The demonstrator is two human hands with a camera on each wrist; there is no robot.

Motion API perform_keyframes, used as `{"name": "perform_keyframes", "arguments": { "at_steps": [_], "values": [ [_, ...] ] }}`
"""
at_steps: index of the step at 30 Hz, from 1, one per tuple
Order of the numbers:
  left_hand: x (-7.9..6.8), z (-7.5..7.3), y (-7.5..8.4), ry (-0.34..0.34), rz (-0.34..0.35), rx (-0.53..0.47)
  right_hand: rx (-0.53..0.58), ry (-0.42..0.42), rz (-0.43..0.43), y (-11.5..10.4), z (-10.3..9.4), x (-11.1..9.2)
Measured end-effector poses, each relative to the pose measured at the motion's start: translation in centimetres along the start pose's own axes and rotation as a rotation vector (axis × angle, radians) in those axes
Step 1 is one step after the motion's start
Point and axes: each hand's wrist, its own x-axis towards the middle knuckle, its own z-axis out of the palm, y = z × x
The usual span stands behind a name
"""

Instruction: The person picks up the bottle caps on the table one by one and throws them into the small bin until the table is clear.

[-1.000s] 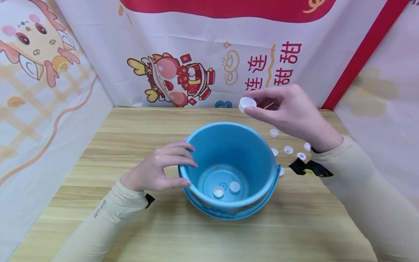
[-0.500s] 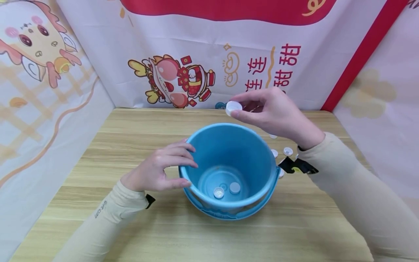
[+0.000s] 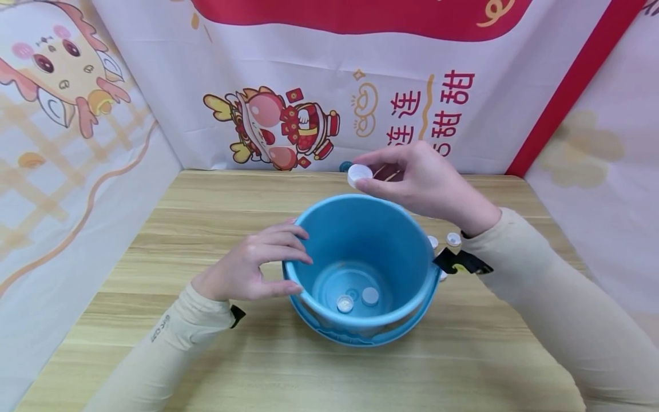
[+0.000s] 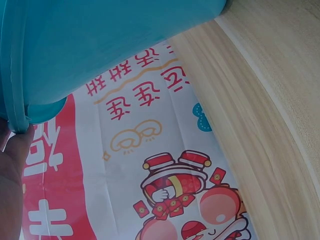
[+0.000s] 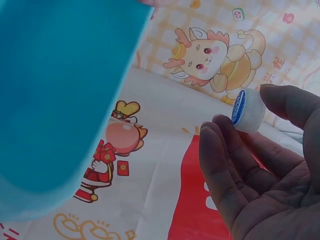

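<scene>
A blue bucket (image 3: 360,229) stands on the table. My left hand (image 3: 257,260) holds its left rim, fingertips over the edge and thumb at the rim; part of this hand (image 4: 12,180) shows in the left wrist view. Above the far rim, my right hand (image 3: 422,183) pinches a white bottle cap (image 3: 359,175) between thumb and fingers. The right wrist view shows that cap's ribbed side and blue printed face (image 5: 242,107). Inside the bucket, on its bottom, lie two more white caps, one showing its inside (image 3: 345,304), the other a plain top (image 3: 370,296).
Several white caps (image 3: 453,239) lie on the wooden table (image 3: 206,229) right of the bucket, partly hidden by the right forearm. The bucket's blue handle (image 3: 360,341) hangs along its near side. Printed cloth (image 3: 288,57) walls the back and sides.
My right hand has moved left with the pinched cap, from right of the bucket to above its far rim. The left hand and bucket stay where they were.
</scene>
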Motion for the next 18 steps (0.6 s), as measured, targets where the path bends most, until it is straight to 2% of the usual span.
{"name": "perform_keyframes", "arguments": {
  "at_steps": [7,15,18],
  "values": [
    [0.13,-0.13,0.31,-0.020,-0.047,-0.011,-0.011,-0.012,-0.012,0.00,0.23,0.05],
    [0.12,-0.14,0.36,-0.029,-0.062,-0.010,-0.016,-0.020,-0.021,0.23,0.40,0.14],
    [0.08,-0.12,0.36,-0.026,-0.062,-0.008,-0.016,-0.049,-0.019,0.34,0.46,0.25]
  ]
}}
